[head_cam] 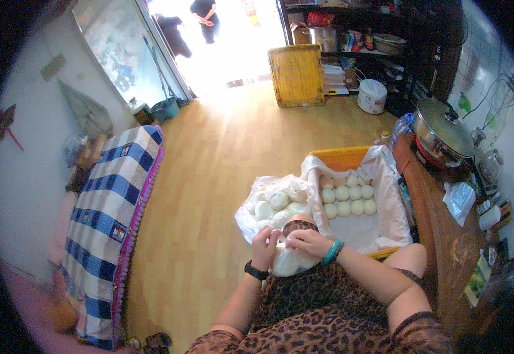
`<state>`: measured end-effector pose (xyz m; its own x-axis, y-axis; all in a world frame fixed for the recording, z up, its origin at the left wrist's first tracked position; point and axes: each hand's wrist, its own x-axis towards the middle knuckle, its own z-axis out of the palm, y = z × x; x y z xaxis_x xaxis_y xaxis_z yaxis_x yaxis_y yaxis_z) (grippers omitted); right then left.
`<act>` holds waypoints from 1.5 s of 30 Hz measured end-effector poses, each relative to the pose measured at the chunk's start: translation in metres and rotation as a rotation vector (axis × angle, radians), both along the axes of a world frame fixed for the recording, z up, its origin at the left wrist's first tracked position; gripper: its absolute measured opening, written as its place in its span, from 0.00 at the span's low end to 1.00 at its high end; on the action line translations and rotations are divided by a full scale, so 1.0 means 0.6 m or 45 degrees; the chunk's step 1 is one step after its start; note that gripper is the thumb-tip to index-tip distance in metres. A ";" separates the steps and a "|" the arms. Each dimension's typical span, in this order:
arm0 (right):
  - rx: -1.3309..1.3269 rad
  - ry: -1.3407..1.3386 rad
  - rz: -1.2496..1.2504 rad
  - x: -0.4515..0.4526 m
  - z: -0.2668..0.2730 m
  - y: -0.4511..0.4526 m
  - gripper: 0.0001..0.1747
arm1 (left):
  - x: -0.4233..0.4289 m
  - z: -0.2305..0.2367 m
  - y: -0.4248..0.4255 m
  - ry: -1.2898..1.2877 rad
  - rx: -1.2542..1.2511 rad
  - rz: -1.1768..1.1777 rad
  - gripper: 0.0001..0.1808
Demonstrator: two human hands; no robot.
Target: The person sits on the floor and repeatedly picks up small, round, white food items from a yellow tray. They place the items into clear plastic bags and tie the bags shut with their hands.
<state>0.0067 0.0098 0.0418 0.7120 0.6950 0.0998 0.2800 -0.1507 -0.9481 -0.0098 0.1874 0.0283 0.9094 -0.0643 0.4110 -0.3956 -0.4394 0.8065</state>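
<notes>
A clear plastic bag of pale, round pieces (288, 262) rests on my lap, its gathered top between my hands. My left hand (265, 243) pinches the bag's top from the left, and my right hand (307, 242) grips it from the right. Just beyond my knee stands a larger plastic bag (257, 190) filled with similar white pieces. To its right, a yellow crate (341, 158) lined with white cloth (387, 194) holds rows of round, white dough-like balls (342, 193).
A brown wooden table (442, 239) with a lidded steel pot (445, 128) runs along the right. A long seat with a checked cover (102, 203) lies left. Another yellow crate (296, 75) stands on edge ahead. Two people (206, 17) are outside the doorway.
</notes>
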 end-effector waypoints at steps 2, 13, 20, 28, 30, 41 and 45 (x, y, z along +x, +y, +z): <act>-0.060 -0.159 -0.121 -0.001 -0.022 0.009 0.11 | -0.016 0.033 -0.015 -0.080 0.088 -0.031 0.07; -0.044 -0.127 -0.163 0.014 -0.058 0.020 0.12 | -0.011 0.036 -0.019 0.177 -0.099 -0.203 0.09; 0.202 0.401 -0.270 0.024 -0.048 0.002 0.15 | -0.003 0.018 -0.005 0.104 0.501 -0.027 0.04; 0.227 0.574 -0.181 0.038 -0.077 -0.010 0.10 | -0.007 -0.006 -0.018 0.343 0.167 -0.126 0.08; 0.268 0.648 -0.125 0.038 -0.073 -0.013 0.10 | -0.002 -0.012 -0.012 0.372 0.236 -0.150 0.08; 0.386 0.899 -0.073 0.045 -0.101 -0.024 0.11 | 0.009 -0.008 -0.021 0.416 0.244 -0.254 0.09; 0.432 0.913 -0.080 0.038 -0.090 -0.023 0.12 | 0.017 -0.022 0.001 0.482 0.071 -0.385 0.11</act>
